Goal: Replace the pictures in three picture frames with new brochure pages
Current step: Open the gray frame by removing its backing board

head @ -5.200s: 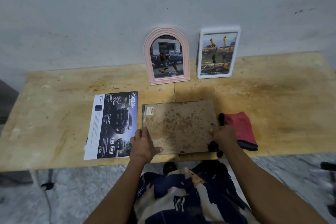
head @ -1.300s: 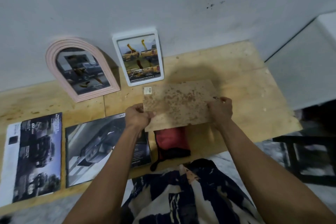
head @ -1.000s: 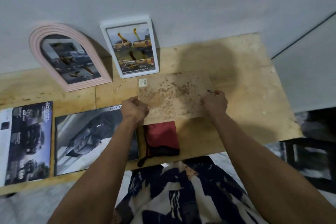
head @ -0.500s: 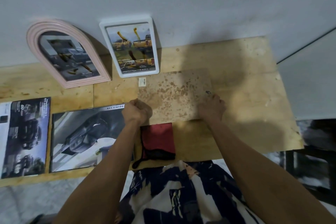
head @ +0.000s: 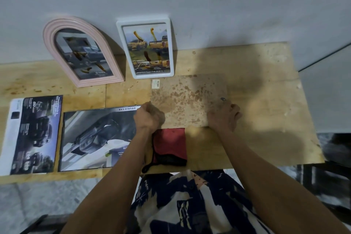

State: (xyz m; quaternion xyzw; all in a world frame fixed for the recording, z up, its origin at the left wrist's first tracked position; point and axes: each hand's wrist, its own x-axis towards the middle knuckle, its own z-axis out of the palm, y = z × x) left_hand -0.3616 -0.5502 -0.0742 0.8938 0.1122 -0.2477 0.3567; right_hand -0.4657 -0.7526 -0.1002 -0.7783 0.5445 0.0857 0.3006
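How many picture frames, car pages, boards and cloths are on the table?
Picture frames: 2, pink arched frame and white frame
Car pages: 2, large car page and small brochure page
Stained backing board: 1
Red cloth: 1
Total: 6

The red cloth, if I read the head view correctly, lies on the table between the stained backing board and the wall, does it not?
Not quite. In the head view the red cloth lies on the table between the stained backing board and the table's near edge, by the person, not toward the wall.
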